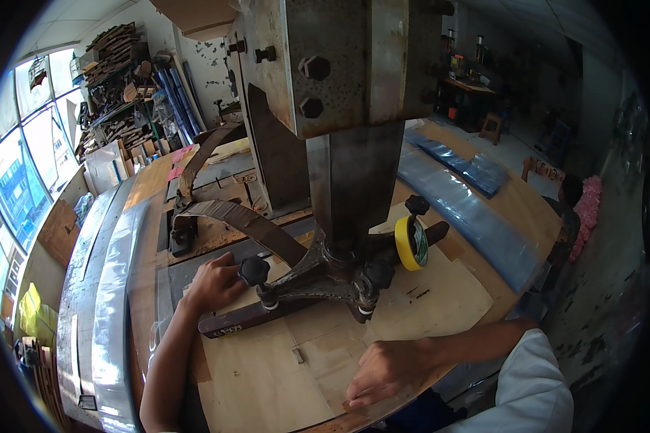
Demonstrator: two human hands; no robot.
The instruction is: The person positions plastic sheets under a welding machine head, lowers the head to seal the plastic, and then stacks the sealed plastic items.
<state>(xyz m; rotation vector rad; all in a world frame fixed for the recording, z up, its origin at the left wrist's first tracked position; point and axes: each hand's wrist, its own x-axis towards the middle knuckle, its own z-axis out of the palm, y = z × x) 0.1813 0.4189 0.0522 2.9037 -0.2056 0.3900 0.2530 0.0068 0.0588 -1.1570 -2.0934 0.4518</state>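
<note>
A heavy press head (354, 180) stands before me, its dark metal foot (318, 278) carrying black knobs. Bent and close together, the fingers of my left hand (215, 285) are beside the left knob (253, 271), behind the dark bar (256, 317); what they hold, if anything, is hidden. My right hand (386, 369) is closed, fingertips down at the front edge of the pale board (267, 375) near brown tape; whatever is under them is hidden. A small grey piece (298, 355) lies on the board between my hands. A yellow tape roll (406, 244) hangs on the foot's right arm.
Stacks of clear plastic sheets lie on the table at left (115, 310) and right (469, 224). A curved metal strip (245, 220) reaches the foot from behind. A cluttered shelf (123, 94) stands at the back left; another person (567, 198) is at the far right.
</note>
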